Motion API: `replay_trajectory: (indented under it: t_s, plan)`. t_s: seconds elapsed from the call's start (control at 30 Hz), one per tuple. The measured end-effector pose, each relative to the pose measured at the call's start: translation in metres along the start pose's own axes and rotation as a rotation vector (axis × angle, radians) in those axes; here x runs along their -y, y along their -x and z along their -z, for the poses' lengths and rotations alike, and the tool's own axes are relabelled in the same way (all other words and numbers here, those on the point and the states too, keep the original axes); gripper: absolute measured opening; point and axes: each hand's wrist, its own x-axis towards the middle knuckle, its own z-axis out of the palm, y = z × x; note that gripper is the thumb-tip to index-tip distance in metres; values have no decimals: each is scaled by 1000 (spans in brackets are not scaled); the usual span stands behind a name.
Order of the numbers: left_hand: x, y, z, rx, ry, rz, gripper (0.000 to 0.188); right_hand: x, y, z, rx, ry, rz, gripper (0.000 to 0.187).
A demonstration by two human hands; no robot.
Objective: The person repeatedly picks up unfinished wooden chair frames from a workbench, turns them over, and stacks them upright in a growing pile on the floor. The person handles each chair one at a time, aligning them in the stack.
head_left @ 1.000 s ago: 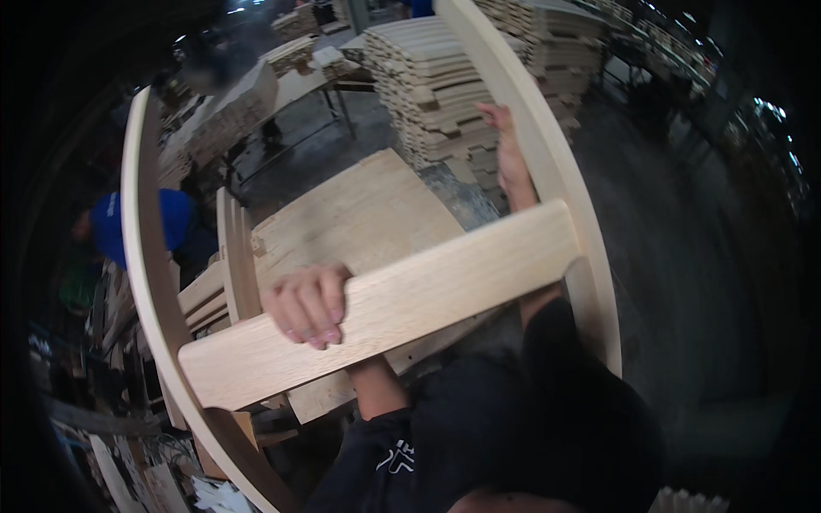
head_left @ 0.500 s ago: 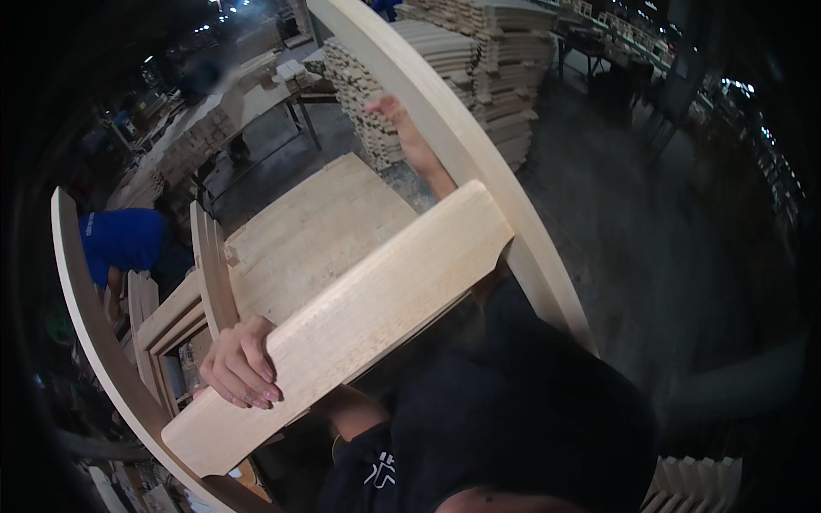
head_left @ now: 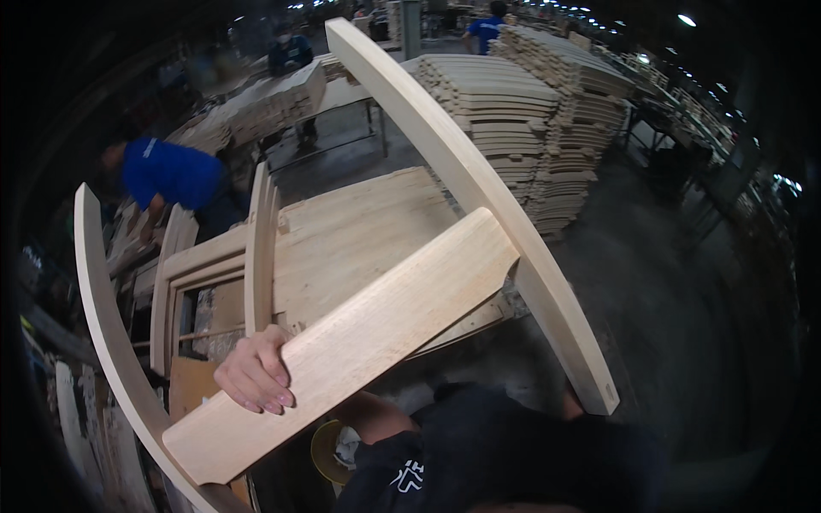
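Note:
A pale wooden frame fills the near space: a wide crosspiece [head_left: 359,342] joins a curved left post [head_left: 107,325] and a curved right post [head_left: 470,167]. My left hand [head_left: 255,372] is closed around the crosspiece near its left end, fingers over the board's face. The frame is held tilted, its right side higher. A small patch of skin shows beside the right post's lower end; my right hand itself is hidden.
Behind the frame lies a broad wooden panel [head_left: 351,239], with another wooden frame [head_left: 205,265] at its left. A person in a blue shirt [head_left: 175,171] bends over wood at the far left. Tall stacks of wooden parts [head_left: 505,128] stand behind the right post.
The view has shifted, so the background sits lower and further right. My right hand, seen earlier with fingers apart behind the right post, has gone out of sight. My left hand keeps its grip.

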Motion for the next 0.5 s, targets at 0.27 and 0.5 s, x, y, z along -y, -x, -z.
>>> replay_trajectory:
  t_s: [0.27,0.5]
  plan:
    - [-12,-80,6,91,-1,125,33,-16,12,75,637,109,-236,126]
    - [72,-140,-6,-159,-30,278,36,-73,-83,-4,772,-202,-237,98]
